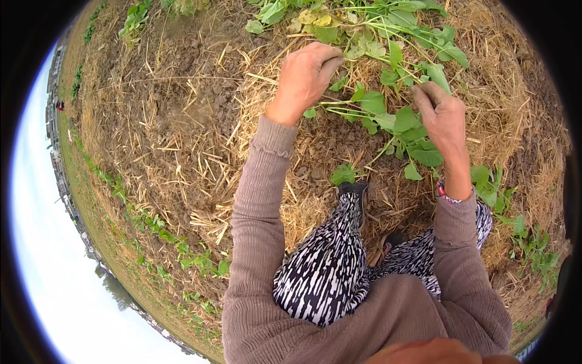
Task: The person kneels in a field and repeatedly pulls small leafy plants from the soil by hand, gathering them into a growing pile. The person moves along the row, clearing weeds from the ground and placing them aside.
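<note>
My left hand [305,77] is pinched at a thin pale stem on the edge of a leafy green plant [402,20]; some leaves there have yellowed. To the right, my right hand [441,113] pinches a stem of the same foliage between thumb and fingers, with a broad leaf rising beside the fingertips. Between and below my hands another leafy plant [407,123] leans over the soil, its long pale stems pointing left. The fingertips partly hide what each hand grips.
Straw mulch [491,91] and brown soil [191,109] cover the ground. A shoe [352,187] stands close to a small leaf cluster [343,174]. Rows of low green plants [168,236] run along the left, and more plants [536,248] grow at the right.
</note>
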`<state>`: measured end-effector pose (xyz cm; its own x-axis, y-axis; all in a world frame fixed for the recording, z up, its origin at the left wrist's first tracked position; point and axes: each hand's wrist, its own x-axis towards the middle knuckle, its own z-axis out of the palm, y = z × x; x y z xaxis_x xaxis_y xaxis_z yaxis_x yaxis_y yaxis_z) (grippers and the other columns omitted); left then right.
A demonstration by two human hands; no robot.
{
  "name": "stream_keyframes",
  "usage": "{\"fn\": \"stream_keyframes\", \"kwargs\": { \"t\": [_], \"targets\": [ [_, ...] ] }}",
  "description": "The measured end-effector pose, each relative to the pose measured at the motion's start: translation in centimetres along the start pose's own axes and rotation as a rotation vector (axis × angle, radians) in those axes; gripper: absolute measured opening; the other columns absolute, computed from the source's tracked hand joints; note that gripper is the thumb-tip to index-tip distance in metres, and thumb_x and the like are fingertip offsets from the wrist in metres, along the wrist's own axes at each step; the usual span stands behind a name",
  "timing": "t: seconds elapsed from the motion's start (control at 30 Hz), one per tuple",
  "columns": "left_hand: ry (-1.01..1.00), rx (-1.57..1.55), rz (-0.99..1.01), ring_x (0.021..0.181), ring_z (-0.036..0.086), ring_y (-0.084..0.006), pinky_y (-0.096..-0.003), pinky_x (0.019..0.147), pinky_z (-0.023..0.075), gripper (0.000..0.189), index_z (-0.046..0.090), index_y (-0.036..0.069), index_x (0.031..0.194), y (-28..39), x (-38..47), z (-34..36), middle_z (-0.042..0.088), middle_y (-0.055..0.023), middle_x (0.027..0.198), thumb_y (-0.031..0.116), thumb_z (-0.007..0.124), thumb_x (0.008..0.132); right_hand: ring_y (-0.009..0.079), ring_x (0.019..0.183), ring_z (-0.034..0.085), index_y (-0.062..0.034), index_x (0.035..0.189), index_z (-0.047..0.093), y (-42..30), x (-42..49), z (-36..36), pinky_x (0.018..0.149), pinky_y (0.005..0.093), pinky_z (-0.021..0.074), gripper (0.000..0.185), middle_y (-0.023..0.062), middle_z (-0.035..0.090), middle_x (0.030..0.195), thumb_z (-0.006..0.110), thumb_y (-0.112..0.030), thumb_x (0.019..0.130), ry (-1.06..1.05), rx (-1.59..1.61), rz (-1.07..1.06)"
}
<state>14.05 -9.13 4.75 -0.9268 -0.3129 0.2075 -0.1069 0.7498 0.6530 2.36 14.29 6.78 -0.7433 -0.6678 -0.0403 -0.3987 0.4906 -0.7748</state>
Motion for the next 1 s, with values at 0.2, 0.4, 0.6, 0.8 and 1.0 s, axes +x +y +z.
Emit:
{"fn": "stream_keyframes", "kwargs": {
  "t": [0.2, 0.4, 0.6, 0.8, 1.0],
  "targets": [
    [0.092, 0.337, 0.138, 0.084, 0.063, -0.0270, -0.0392, 0.076, 0.0506, 0.019, 0.069, 0.009, 0.096, -2.3, 8.1, 4.2, 0.067, -0.0078, 0.091, 0.018, 0.063, 0.081, 0.0062, 0.054, 0.052, 0.0019, 0.108, 0.061, 3.1, -2.4, -2.1, 0.049, 0.0230, 0.0423, 0.023, 0.0057, 0.063, 0.072, 0.058, -0.008, 0.087, 0.121, 0.191, 0.086],
    [-0.291, 0.845, 0.177, 0.088, 0.061, -0.0253, -0.0376, 0.073, 0.0524, 0.017, 0.070, 0.011, 0.095, -3.9, 11.6, 6.0, 0.067, -0.0078, 0.088, 0.017, 0.062, 0.081, 0.0093, 0.056, 0.054, 0.0022, 0.105, 0.062, 6.0, -3.6, -2.6, 0.052, 0.0244, 0.0433, 0.021, 0.0082, 0.062, 0.071, 0.058, -0.008, 0.086, 0.058, 0.190, 0.177],
    [-0.239, 0.129, -0.251, 0.062, 0.061, -0.0156, -0.0292, 0.057, 0.0508, 0.017, 0.070, 0.005, 0.095, -4.4, 11.4, 5.4, 0.067, -0.0053, 0.074, 0.016, 0.061, 0.086, 0.0105, 0.056, 0.054, 0.0026, 0.103, 0.062, 6.8, -3.9, -3.1, 0.054, 0.0254, 0.0443, 0.021, 0.0086, 0.062, 0.069, 0.059, -0.009, 0.086, 0.069, 0.222, 0.143],
    [0.022, 0.054, -0.257, 0.060, 0.059, -0.0114, -0.0269, 0.056, 0.0475, 0.023, 0.069, -0.001, 0.094, -3.0, 12.5, 7.4, 0.067, -0.0085, 0.069, 0.019, 0.062, 0.085, 0.0099, 0.058, 0.057, 0.0013, 0.103, 0.063, 6.0, -4.0, -3.5, 0.055, 0.0255, 0.0452, 0.022, 0.0083, 0.064, 0.069, 0.061, -0.012, 0.086, 0.019, 0.332, 0.199],
    [-0.120, -0.231, -0.239, 0.060, 0.060, -0.0146, -0.0308, 0.058, 0.0486, 0.029, 0.069, -0.002, 0.094, -0.8, 10.7, 8.7, 0.067, -0.0112, 0.070, 0.024, 0.062, 0.083, 0.0114, 0.057, 0.058, 0.0012, 0.102, 0.063, 5.7, -4.4, -4.1, 0.055, 0.0268, 0.0460, 0.022, 0.0098, 0.066, 0.074, 0.060, -0.012, 0.086, 0.051, 0.291, 0.161]
  ]
}}
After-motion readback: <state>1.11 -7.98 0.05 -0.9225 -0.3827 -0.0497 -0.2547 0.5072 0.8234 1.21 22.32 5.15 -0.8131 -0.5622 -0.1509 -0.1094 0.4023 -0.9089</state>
